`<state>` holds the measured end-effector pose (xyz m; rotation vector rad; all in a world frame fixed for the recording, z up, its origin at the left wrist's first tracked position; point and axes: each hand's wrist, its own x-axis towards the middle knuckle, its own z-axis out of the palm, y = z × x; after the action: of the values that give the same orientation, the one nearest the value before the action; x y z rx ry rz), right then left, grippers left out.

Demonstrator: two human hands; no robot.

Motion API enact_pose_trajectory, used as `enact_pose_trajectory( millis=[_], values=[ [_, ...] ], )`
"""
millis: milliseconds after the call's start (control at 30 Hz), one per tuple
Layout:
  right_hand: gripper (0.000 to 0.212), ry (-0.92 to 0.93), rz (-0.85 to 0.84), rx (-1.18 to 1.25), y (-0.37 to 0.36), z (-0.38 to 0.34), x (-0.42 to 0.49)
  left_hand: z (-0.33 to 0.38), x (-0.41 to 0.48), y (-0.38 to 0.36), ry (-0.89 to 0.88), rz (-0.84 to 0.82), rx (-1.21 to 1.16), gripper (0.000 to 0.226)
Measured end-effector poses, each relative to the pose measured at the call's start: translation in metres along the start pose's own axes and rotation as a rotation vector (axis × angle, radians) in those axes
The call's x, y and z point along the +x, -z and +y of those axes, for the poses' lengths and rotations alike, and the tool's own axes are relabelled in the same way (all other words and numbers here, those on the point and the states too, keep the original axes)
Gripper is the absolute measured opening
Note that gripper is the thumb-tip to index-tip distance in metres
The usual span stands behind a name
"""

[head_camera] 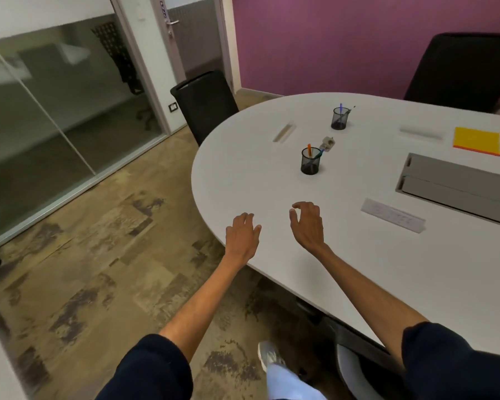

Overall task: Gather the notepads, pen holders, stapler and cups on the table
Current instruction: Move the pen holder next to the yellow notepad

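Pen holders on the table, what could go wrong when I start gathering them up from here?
The near pen holder has pens leaning over its rim, so a grab from above might spill them or tip it. A small grey object lies close behind it and could get knocked. Reaching across for the far pen holder or the yellow notepad, your right forearm might sweep the near one over.

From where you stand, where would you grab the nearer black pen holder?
Wrap the right hand round the mesh wall of the nearer pen holder, coming from its near side. It stands upright and round, and pens poke out of the top, so a top grip would likely hit them.
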<state>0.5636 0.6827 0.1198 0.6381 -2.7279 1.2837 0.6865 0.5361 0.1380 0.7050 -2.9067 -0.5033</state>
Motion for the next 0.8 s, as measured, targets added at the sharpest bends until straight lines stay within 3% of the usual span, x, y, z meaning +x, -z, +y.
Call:
enact_pose_trajectory(
  millis=[433,800],
  values=[
    [0.027,-0.207,0.065,0.024,-0.059,0.055,0.144,-0.018,0.190,-0.037,-0.158,-0.190,0.056,0.048],
    [0.035,-0.397,0.116,-0.025,-0.049,0.099,0.218,0.016,0.304,-0.073,-0.192,-0.345,-0.168,0.050]
  ],
)
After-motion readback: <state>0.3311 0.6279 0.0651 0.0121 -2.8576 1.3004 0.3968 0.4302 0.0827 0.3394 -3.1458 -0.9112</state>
